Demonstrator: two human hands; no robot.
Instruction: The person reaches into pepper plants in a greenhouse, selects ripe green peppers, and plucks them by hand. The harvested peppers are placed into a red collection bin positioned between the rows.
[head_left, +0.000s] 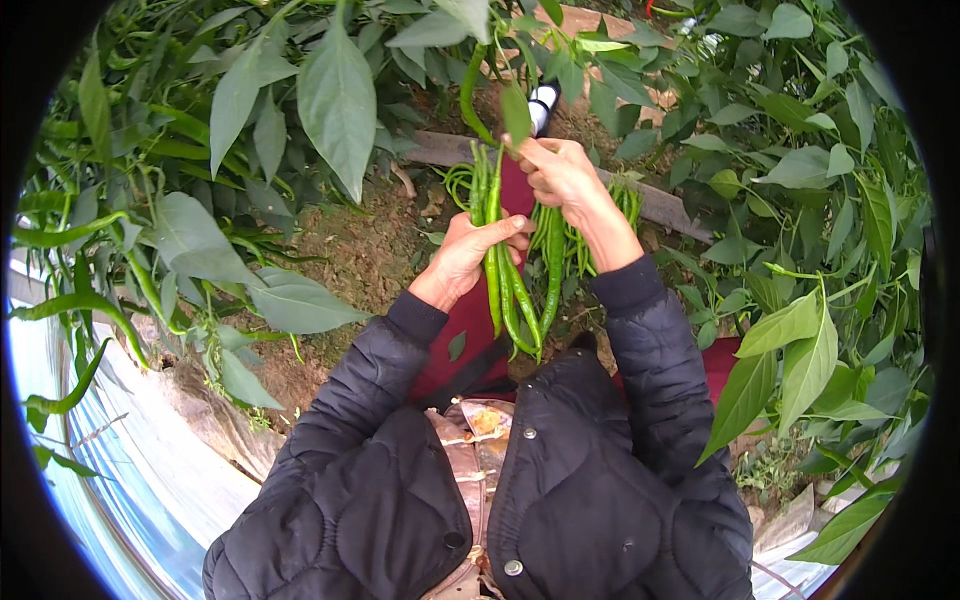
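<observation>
My left hand is closed around a bunch of long green chili peppers. Their stems point up past the thumb and their tips hang below the fingers. Just above and to the right, my right hand has its thumb and forefinger together close to the top of the bunch. A blurred leaf and the lower end of a curved green chili pepper meet those fingertips. What they pinch is hidden. A wider dark green pepper hangs beneath my right hand; what holds it is unclear.
Leafy pepper plants crowd both sides, with more peppers hanging at left. Bare soil lies between. A grey board or strip crosses behind my hands. More thin green peppers show behind my right wrist. Plastic sheeting borders the lower left.
</observation>
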